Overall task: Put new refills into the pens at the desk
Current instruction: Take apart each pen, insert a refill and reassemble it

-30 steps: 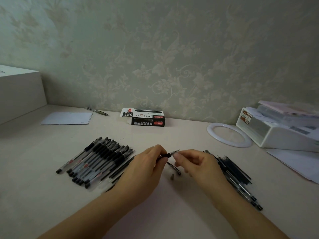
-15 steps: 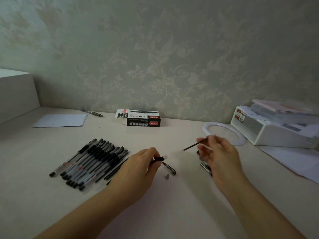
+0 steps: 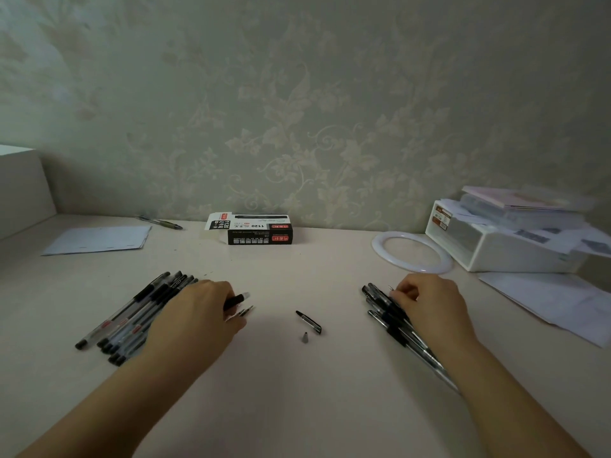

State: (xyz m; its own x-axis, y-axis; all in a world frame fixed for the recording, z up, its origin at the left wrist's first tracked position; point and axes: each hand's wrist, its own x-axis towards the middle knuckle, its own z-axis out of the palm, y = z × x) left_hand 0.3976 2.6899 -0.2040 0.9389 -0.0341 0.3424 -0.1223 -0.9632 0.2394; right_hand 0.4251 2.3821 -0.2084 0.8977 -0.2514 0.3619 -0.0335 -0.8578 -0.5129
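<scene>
My left hand point(image 3: 198, 312) grips an uncapped pen barrel point(image 3: 236, 300), whose black grip and clear end stick out to the right. A thin refill tip point(image 3: 245, 312) pokes out just below its fingers. This hand lies over the right edge of the left pile of pens point(image 3: 129, 322). My right hand point(image 3: 426, 302) rests on the right pile of pens point(image 3: 380, 304) and pinches a thin refill point(image 3: 391, 287), of which only the tip shows. A pen cap point(image 3: 309, 322) and a small metal tip cone point(image 3: 305, 337) lie on the desk between my hands.
A black refill box point(image 3: 261, 231) stands open at the wall. On the right are a white ring point(image 3: 411, 254), a white organiser point(image 3: 496, 246) stacked with papers, and loose sheets point(image 3: 545, 302). At the back left lie a paper point(image 3: 99, 239) and a green pen point(image 3: 162, 223).
My right hand pulled the thin refill out of the barrel and carried it right, down onto the right pile. My left hand moved left with the barrel to the left pile.
</scene>
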